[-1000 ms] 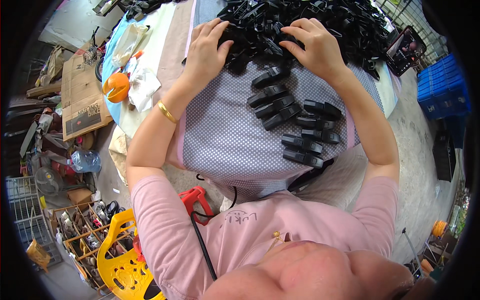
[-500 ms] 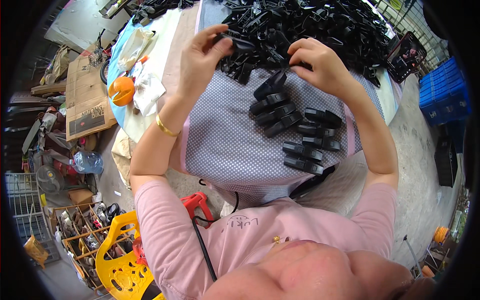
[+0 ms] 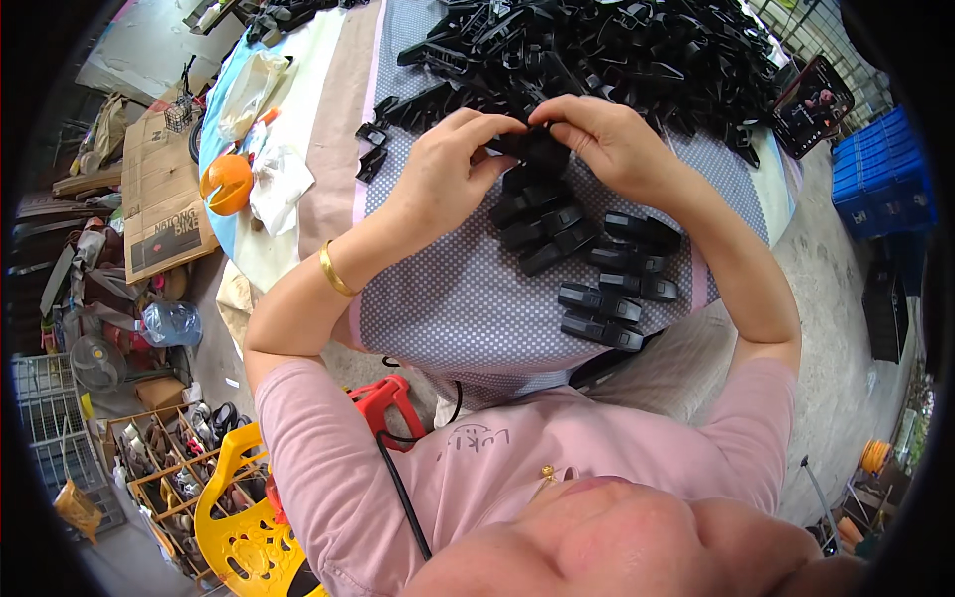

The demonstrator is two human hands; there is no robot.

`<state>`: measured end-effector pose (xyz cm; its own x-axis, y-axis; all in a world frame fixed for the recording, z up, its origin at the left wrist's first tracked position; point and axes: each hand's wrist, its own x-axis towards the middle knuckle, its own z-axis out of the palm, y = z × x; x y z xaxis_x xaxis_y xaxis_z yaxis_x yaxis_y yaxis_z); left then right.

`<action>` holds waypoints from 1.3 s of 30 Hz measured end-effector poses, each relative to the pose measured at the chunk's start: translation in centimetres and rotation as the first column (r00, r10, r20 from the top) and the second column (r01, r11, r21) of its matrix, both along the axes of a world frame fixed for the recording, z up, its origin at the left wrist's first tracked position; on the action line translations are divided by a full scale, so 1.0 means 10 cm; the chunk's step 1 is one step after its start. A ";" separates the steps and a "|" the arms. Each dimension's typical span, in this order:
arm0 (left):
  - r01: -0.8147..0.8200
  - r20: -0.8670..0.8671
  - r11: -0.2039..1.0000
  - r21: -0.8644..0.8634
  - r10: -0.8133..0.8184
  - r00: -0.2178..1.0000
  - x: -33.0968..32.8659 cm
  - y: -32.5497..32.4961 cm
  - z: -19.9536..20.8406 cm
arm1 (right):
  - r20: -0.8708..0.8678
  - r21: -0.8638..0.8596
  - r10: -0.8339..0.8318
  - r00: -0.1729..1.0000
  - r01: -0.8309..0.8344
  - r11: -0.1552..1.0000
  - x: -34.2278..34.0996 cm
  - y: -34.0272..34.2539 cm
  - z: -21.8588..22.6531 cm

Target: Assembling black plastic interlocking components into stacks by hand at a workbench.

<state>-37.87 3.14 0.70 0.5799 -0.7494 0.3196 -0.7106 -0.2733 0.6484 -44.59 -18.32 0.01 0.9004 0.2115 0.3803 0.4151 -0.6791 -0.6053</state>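
My left hand (image 3: 453,169), above a gold bangle, has its thumb and fingers pinched on a black plastic part (image 3: 545,151). From the other side my right hand (image 3: 615,147) closes its fingertips on the same part. Its exact kind is hard to make out, as the fingers partly cover it. Just below it, several glossy black plastic pieces (image 3: 545,239) lie side by side in a slanting row. A second cluster of similar black pieces (image 3: 602,301) rests to the right, nearer to me. Beyond both hands spreads a large heap of loose black plastic parts (image 3: 607,65).
A dotted grey cloth (image 3: 428,298) covers the table. On its left side are a cut orange peel (image 3: 227,185), crumpled tissue (image 3: 282,189) and a plastic bag (image 3: 251,95). A phone (image 3: 814,107) stands at the right edge. Blue crates (image 3: 880,174) stand beyond it.
My hands have come together over the near side of the heap, the left moving right and nearer to me. Two small black bits now lie apart at the cloth's left edge.
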 end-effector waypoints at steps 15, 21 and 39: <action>0.001 0.162 0.982 0.191 -0.033 0.986 -0.03 0.10 0.10 | -0.291 0.113 0.206 0.934 -0.181 0.977 0.00 -0.30 0.17; 0.053 -0.172 0.951 0.305 0.000 0.985 -0.12 0.04 0.24 | -0.188 -0.216 0.032 0.982 -0.073 0.974 -0.07 -0.11 0.15; -0.027 0.190 0.991 0.133 0.001 0.982 0.05 0.04 -0.05 | 0.131 0.061 0.095 0.987 -0.104 0.993 0.02 0.01 -0.06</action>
